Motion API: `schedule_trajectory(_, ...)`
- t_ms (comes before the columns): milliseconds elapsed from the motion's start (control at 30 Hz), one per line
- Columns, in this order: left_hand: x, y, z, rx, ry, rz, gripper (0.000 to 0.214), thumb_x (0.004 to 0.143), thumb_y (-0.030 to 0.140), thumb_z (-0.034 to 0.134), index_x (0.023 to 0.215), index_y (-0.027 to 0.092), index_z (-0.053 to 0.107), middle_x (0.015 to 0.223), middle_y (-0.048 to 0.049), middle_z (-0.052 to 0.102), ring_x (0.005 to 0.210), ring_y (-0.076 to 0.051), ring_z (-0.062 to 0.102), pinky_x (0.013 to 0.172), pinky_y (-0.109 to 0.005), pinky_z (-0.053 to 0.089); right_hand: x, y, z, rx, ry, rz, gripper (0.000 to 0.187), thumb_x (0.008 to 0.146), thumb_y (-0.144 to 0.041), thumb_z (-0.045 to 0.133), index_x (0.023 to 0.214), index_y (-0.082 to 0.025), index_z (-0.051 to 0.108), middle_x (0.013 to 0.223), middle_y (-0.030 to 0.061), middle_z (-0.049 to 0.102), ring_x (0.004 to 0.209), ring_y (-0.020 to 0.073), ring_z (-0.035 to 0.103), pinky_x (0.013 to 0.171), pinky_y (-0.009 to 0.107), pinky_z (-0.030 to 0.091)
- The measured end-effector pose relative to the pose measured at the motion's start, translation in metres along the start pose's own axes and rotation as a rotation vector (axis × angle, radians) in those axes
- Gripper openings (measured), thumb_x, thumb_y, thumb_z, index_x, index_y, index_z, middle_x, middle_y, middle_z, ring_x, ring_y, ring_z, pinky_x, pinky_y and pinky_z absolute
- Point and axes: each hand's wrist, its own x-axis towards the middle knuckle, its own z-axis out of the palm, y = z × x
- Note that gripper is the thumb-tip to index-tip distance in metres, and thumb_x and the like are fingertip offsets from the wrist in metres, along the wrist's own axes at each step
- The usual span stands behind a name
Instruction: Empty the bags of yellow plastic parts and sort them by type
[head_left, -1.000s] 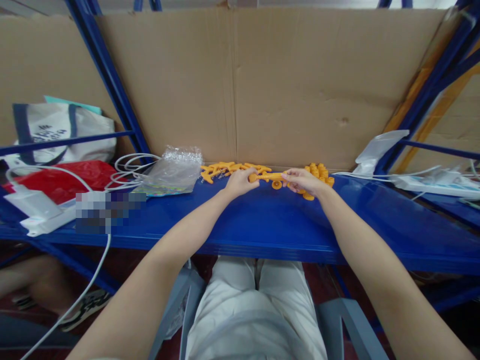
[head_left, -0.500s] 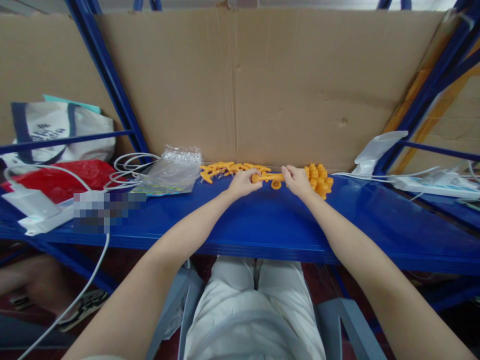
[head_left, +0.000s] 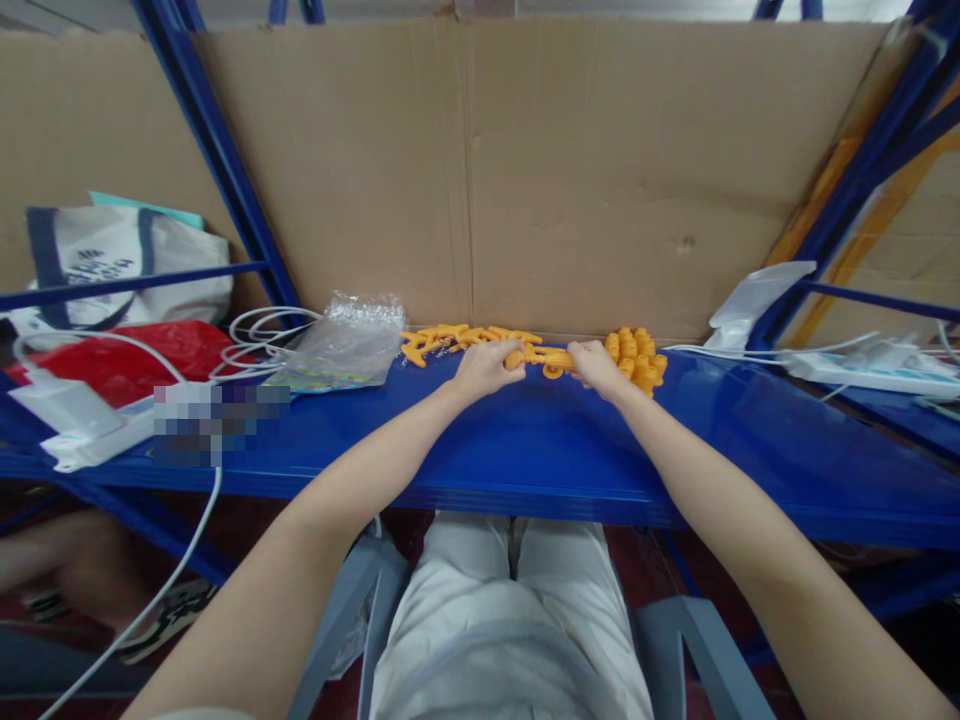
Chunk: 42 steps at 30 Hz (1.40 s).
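Observation:
An orange plastic assembly (head_left: 547, 357), a bar with a small wheel under it, lies across the back of the blue shelf (head_left: 525, 450). My left hand (head_left: 484, 368) is closed on its left end. My right hand (head_left: 596, 365) is closed on its right end. Just right of my right hand sits a heap of small orange parts (head_left: 637, 358). More flat orange pieces (head_left: 450, 340) lie to the left of my left hand, against the cardboard.
A cardboard sheet (head_left: 562, 170) backs the shelf. A clear plastic bag (head_left: 345, 345) and white cables (head_left: 259, 335) lie at left, with a red bag (head_left: 120, 360) and a tote bag (head_left: 112, 265). A white power strip (head_left: 870, 372) sits at right. Another person's leg (head_left: 60, 565) shows bottom left.
My right hand has shifted left along the orange assembly and closed on its right end. The assembly's small wheel now sits closer between both hands. My left hand stays put.

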Motion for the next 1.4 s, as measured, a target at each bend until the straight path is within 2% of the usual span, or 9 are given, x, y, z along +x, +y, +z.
schedule_trajectory(100, 0.001, -0.001, 0.001, -0.017, 0.013, -0.015, 0.029, 0.073, 0.026, 0.071, 0.102, 0.022, 0.076, 0.090, -0.0040, 0.077, 0.080, -0.020, 0.069, 0.070, -0.026, 0.048, 0.000, 0.001, 0.000, 0.016, -0.001, -0.016, 0.041, 0.091, -0.043, 0.039, 0.054, -0.025, 0.045, 0.043, 0.0029, 0.044, 0.046, 0.0196, 0.047, 0.048, 0.032, 0.038)
schedule_trajectory(233, 0.005, -0.005, 0.006, -0.141, -0.010, -0.086, 0.025, 0.071, 0.026, 0.071, 0.095, 0.021, 0.075, 0.068, 0.0009, 0.070, 0.062, -0.015, 0.062, 0.061, -0.024, 0.043, -0.003, 0.001, -0.005, -0.161, 0.127, -0.335, 0.043, 0.091, -0.054, 0.042, 0.060, -0.025, 0.046, 0.050, 0.0015, 0.048, 0.061, 0.0197, 0.055, 0.059, 0.029, 0.041)
schedule_trajectory(333, 0.006, -0.006, 0.008, -0.248, -0.036, -0.126, 0.024, 0.071, 0.026, 0.070, 0.093, 0.018, 0.075, 0.063, 0.0019, 0.066, 0.059, -0.014, 0.058, 0.059, -0.024, 0.042, -0.007, 0.000, -0.010, -0.315, 0.194, -0.461, 0.038, 0.092, -0.052, 0.043, 0.067, -0.025, 0.049, 0.056, 0.0019, 0.052, 0.067, 0.0197, 0.058, 0.063, 0.028, 0.039)
schedule_trajectory(500, 0.005, -0.003, 0.007, -0.230, -0.072, -0.131, 0.026, 0.070, 0.026, 0.070, 0.094, 0.019, 0.075, 0.063, 0.0020, 0.065, 0.058, -0.014, 0.056, 0.058, -0.024, 0.041, -0.008, -0.002, -0.010, -0.482, 0.228, -0.458, 0.036, 0.096, -0.036, 0.036, 0.065, -0.024, 0.051, 0.060, 0.0068, 0.058, 0.064, 0.0219, 0.058, 0.063, 0.031, 0.036)
schedule_trajectory(733, 0.002, -0.006, 0.010, -0.175, -0.060, -0.091, 0.027, 0.071, 0.027, 0.068, 0.096, 0.020, 0.075, 0.059, 0.0032, 0.064, 0.055, -0.014, 0.055, 0.057, -0.024, 0.040, -0.004, -0.005, -0.006, -0.501, 0.212, -0.368, 0.037, 0.096, -0.032, 0.039, 0.065, -0.022, 0.057, 0.067, 0.0110, 0.068, 0.070, 0.0241, 0.064, 0.066, 0.031, 0.040)
schedule_trajectory(867, 0.001, -0.003, 0.009, -0.123, -0.047, -0.091, 0.026, 0.071, 0.026, 0.069, 0.096, 0.020, 0.074, 0.066, 0.0005, 0.069, 0.062, -0.017, 0.062, 0.061, -0.026, 0.044, -0.002, -0.005, -0.005, -0.408, 0.181, -0.288, 0.037, 0.094, -0.031, 0.041, 0.060, -0.023, 0.052, 0.062, 0.0095, 0.064, 0.071, 0.0247, 0.064, 0.068, 0.032, 0.042)
schedule_trajectory(1100, 0.003, 0.007, -0.003, -0.046, 0.040, 0.009, 0.026, 0.075, 0.023, 0.070, 0.101, 0.018, 0.070, 0.099, -0.0087, 0.076, 0.092, -0.024, 0.070, 0.080, -0.031, 0.050, 0.002, 0.001, 0.001, -0.031, 0.080, -0.142, 0.043, 0.095, -0.039, 0.041, 0.054, -0.025, 0.042, 0.052, 0.0050, 0.053, 0.064, 0.0218, 0.058, 0.062, 0.032, 0.043)
schedule_trajectory(1200, 0.004, 0.005, -0.003, -0.063, 0.042, -0.021, 0.024, 0.073, 0.023, 0.071, 0.097, 0.019, 0.070, 0.091, -0.0057, 0.076, 0.085, -0.022, 0.070, 0.076, -0.029, 0.049, -0.001, 0.001, 0.002, -0.017, 0.061, -0.170, 0.050, 0.098, -0.050, 0.036, 0.055, -0.025, 0.042, 0.052, 0.0037, 0.051, 0.063, 0.0206, 0.058, 0.062, 0.031, 0.043)
schedule_trajectory(1400, 0.006, 0.000, 0.007, -0.262, -0.029, -0.140, 0.021, 0.072, 0.023, 0.070, 0.092, 0.017, 0.070, 0.065, 0.0017, 0.067, 0.060, -0.014, 0.060, 0.060, -0.024, 0.043, -0.009, -0.003, -0.006, -0.258, 0.260, -0.393, 0.042, 0.098, -0.050, 0.037, 0.066, -0.024, 0.045, 0.061, 0.0043, 0.056, 0.069, 0.0211, 0.059, 0.067, 0.031, 0.041)
